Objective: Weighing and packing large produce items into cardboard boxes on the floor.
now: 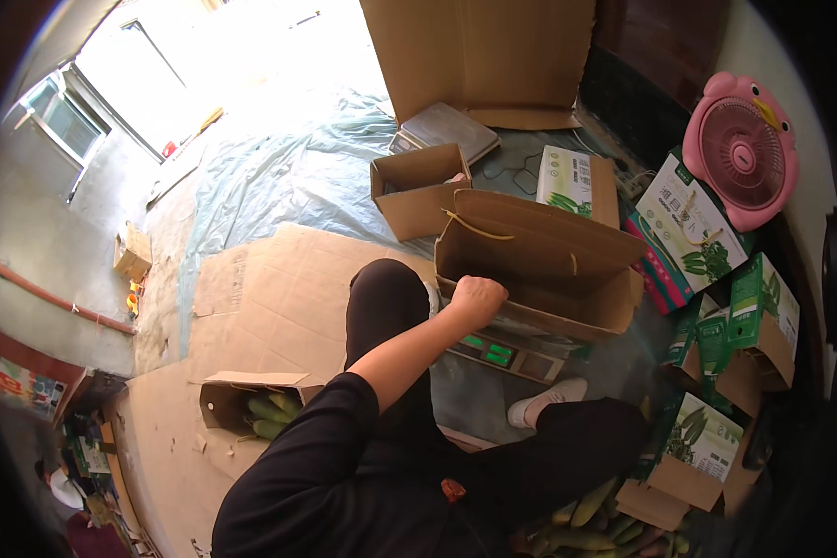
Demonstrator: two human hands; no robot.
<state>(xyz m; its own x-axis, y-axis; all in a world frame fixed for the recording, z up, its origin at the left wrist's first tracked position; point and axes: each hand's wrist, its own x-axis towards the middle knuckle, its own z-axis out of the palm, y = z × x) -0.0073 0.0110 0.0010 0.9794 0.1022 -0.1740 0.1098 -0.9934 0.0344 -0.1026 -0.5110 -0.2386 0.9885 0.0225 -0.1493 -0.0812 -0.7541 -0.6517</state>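
Plainly fingers (493, 291) on cardboard box (544, 230)

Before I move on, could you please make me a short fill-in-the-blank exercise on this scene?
1. The hand at the big box is the person's ____ one.
2. On the scale just below that box in the picture, the lit display glows ____.
3. The fan at far right is mostly ____.
4. The person's trousers are ____.

Missing words, in order: left; green; pink; black.
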